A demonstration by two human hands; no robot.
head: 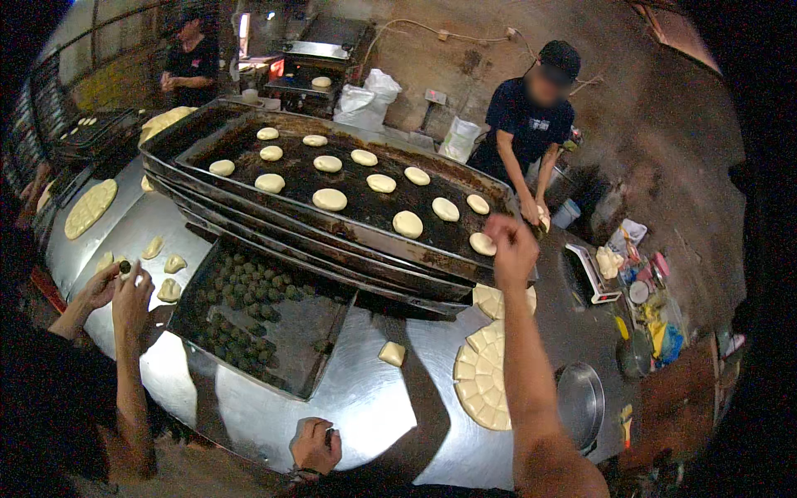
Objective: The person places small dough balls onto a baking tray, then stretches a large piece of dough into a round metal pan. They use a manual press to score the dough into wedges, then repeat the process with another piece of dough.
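Note:
My right hand reaches over the near right corner of the top black baking tray. Its blurred fingers are beside a flat round of filled-looking dough, and whether they touch it is unclear. Several similar pale rounds lie spaced across the tray. My left hand rests low at the steel table's near edge, curled around a small dark object that is mostly hidden. A lone square dough piece lies on the steel tabletop ahead of it. Beneath my right forearm is a dough disc cut into pieces.
A tray of dark filling balls stands left of centre. At left, a co-worker's hands hold a dark ball near small dough pieces. Another person works beyond the tray stack. A round metal pan and digital scale are at right.

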